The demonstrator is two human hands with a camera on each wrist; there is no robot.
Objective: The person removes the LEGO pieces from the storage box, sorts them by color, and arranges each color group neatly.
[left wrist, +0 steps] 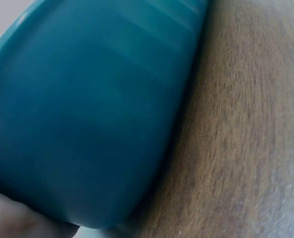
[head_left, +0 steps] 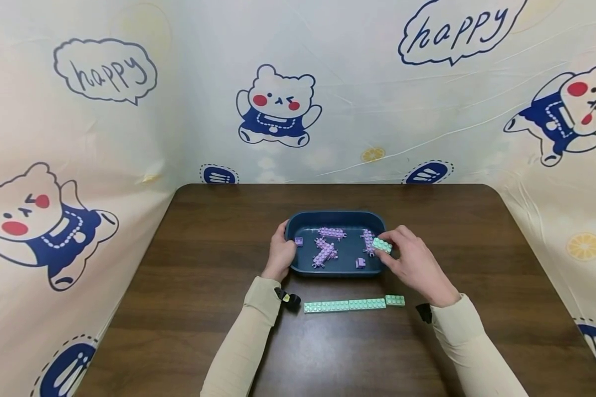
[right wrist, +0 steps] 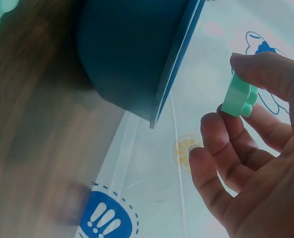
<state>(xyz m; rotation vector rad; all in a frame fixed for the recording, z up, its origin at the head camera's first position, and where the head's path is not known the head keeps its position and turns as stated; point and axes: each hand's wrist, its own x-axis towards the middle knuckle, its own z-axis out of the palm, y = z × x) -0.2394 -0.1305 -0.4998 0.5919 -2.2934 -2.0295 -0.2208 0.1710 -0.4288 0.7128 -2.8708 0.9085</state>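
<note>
My right hand (head_left: pixel 411 259) pinches a mint-green building brick (head_left: pixel 382 245) between thumb and fingers, over the right rim of a dark blue tray (head_left: pixel 338 272). In the right wrist view the same brick (right wrist: pixel 237 96) shows its studs toward the palm, with the tray's outer wall (right wrist: pixel 129 49) to the left. My left hand (head_left: pixel 280 253) grips the tray's left end, some fingers hidden by the wall. Inside the tray lie purple brick pieces: a studded strip (head_left: pixel 332 233), a bent cluster (head_left: pixel 325 253), an upright strip (head_left: pixel 368 242) and small blocks (head_left: pixel 360 263).
In front of the tray, a row of mint-green bricks (head_left: pixel 345 305) lies on the brown wooden table (head_left: pixel 203 248). One more green brick (head_left: pixel 395 300) sits at the row's right end, slightly offset. Printed cloth (head_left: pixel 338 154) hangs behind and beside the table.
</note>
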